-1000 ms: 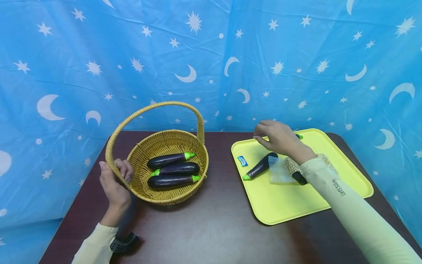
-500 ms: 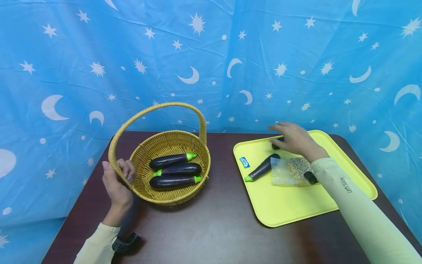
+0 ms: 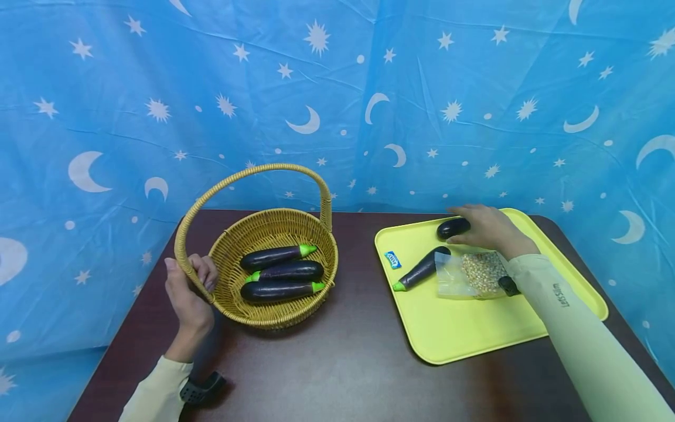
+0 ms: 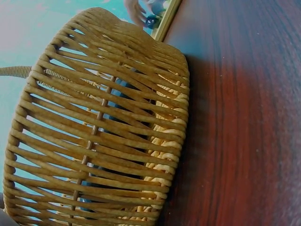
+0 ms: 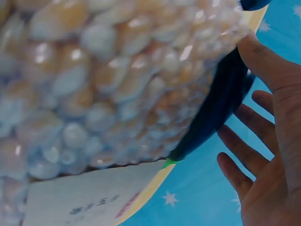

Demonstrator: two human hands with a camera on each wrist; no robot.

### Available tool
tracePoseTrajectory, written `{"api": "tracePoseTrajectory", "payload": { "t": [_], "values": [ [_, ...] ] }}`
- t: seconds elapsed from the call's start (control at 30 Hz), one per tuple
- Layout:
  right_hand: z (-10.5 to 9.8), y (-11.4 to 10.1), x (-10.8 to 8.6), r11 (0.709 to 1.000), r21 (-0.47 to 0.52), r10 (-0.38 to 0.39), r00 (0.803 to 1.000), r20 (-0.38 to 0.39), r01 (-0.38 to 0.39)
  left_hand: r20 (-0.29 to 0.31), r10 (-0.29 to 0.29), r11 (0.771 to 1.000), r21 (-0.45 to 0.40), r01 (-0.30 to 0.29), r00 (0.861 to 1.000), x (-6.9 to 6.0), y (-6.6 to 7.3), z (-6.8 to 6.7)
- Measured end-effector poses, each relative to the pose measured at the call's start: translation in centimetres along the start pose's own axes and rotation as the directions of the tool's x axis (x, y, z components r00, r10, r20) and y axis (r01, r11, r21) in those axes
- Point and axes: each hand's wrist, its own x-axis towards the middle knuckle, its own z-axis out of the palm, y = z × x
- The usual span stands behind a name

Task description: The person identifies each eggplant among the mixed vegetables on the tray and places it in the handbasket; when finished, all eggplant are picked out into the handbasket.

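Observation:
My left hand (image 3: pixel 190 293) grips the foot of the handle on a yellow wicker basket (image 3: pixel 274 319). Inside it lie three dark eggplants (image 3: pixel 285 271) with green tips. Over the far part of the yellow tray (image 3: pixel 464 334), my right hand (image 3: pixel 487 228) reaches around an eggplant (image 3: pixel 452 228). In the right wrist view its fingers (image 5: pixel 251 120) are spread on one side of that eggplant (image 5: pixel 214 108) and the thumb is at the other, not closed round it. Another eggplant (image 3: pixel 422 268) lies at the tray's left, by a clear bag of corn kernels (image 3: pixel 482 274).
A small blue packet (image 3: pixel 392 259) lies at the tray's left edge. The dark wooden table (image 3: pixel 337 369) stretches between basket and tray. A blue curtain (image 3: pixel 337 105) with moons and stars hangs behind. The basket's handle (image 3: pixel 253 170) arches high over it.
My right hand has moved to the right and lower, over the far eggplant, now partly uncovered. The bag of kernels shows more. The left hand stays on the basket; the view shifted slightly.

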Motion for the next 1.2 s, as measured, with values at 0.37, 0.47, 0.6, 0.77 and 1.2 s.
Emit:
{"api": "tracePoseTrajectory", "payload": {
  "t": [0.37, 0.47, 0.6, 0.77, 1.2],
  "values": [
    [1.4, 1.1, -0.1, 0.999, -0.039, -0.014, 1.000, 0.000, 0.014, -0.011, -0.003, 1.000, 0.004, 0.003, 1.000, -0.1, -0.1, -0.1],
    [1.7, 1.3, -0.2, 0.998, -0.064, -0.016, 1.000, -0.009, 0.015, -0.009, -0.009, 1.000, 0.007, 0.010, 1.000, -0.2, -0.1, -0.1],
    [1.9, 1.2, -0.4, 0.997, -0.071, -0.012, 1.000, -0.004, 0.012, -0.007, -0.012, 1.000, 0.004, 0.012, 1.000, -0.2, -0.2, -0.2],
    [1.9, 1.1, -0.5, 0.998, -0.056, -0.005, 1.000, 0.024, 0.006, -0.007, -0.001, 1.000, 0.005, 0.001, 1.000, -0.1, -0.3, -0.2],
    [0.5, -0.2, -0.1, 1.000, 0.004, -0.010, 1.000, 0.001, 0.010, -0.008, 0.005, 1.000, -0.002, -0.005, 1.000, -0.1, -0.2, -0.2]
  ]
}}
